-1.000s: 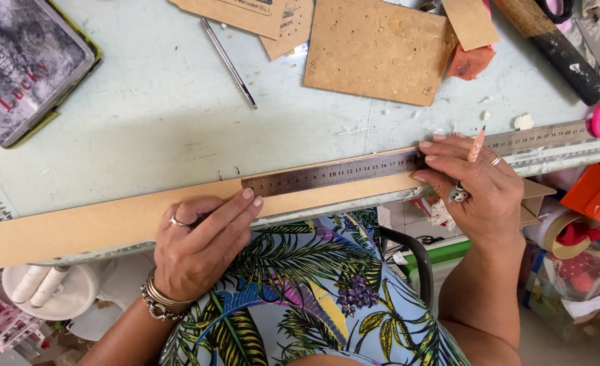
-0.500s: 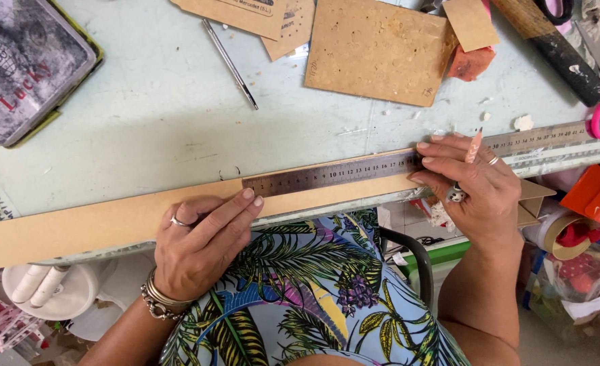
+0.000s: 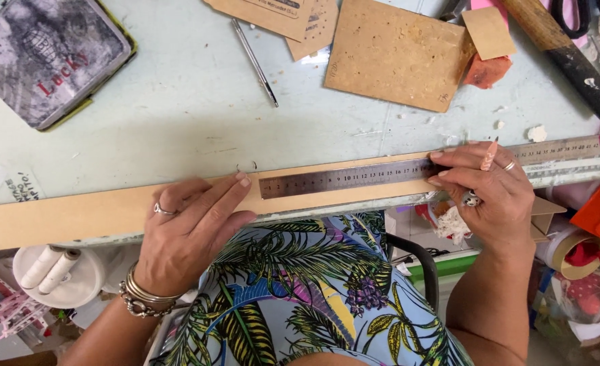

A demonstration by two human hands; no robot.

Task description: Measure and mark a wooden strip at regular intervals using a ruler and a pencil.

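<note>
Head view, straight down, close above table [image 3: 178,122]

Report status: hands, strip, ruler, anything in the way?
Left hand flat on tan strip. Right hand holds pencil at steel ruler. Nothing blocking the ruler.

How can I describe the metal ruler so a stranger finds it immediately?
Look at the pale worktable, then its near edge, where a long tan strip lies. The metal ruler rests on that strip between the left hand and right hand: the only grey, shiny, numbered bar there.

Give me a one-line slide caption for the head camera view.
Left hand pins a long tan leather strip while right hand, holding a short pencil, steadies a steel ruler.
</note>
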